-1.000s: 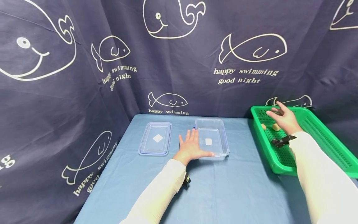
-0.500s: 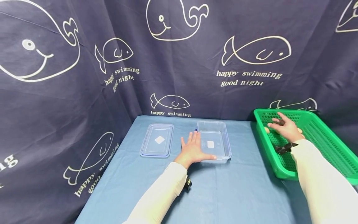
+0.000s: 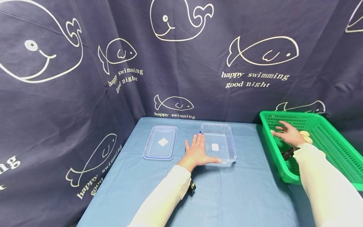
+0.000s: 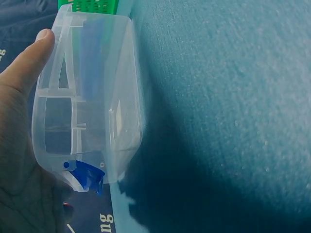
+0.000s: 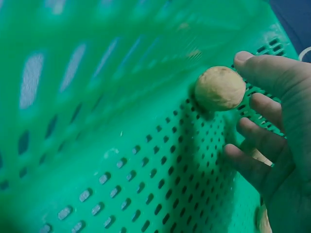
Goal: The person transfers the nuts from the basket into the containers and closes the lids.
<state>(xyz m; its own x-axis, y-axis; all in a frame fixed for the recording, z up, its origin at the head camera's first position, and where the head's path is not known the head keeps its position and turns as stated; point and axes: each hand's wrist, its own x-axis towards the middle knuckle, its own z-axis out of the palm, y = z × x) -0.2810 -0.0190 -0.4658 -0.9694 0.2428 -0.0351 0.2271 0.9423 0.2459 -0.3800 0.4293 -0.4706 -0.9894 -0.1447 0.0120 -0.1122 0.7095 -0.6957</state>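
My left hand (image 3: 195,154) lies with its fingers spread along the left side of a clear plastic box (image 3: 224,157), thumb on its near rim. In the left wrist view, the thumb (image 4: 34,58) touches the box's upper edge, and a blue clip (image 4: 87,175) hangs from the box. My right hand (image 3: 290,135) is inside a green basket (image 3: 283,170), fingers loosely bent. In the right wrist view, a round tan walnut (image 5: 220,88) sits just beyond the fingertips; whether the thumb touches it I cannot tell. More walnuts (image 3: 307,138) lie partly behind the hand.
A clear lid with a blue seal (image 3: 160,149) lies flat on the blue tablecloth (image 3: 241,195), left of the box. A dark curtain (image 3: 181,78) with fish drawings hangs behind and at the left. The basket's raised walls surround the right hand.
My right hand has come down and nearer inside the basket, beside a walnut, exposing others behind it. The left hand stays at the box. The head view has shifted slightly.
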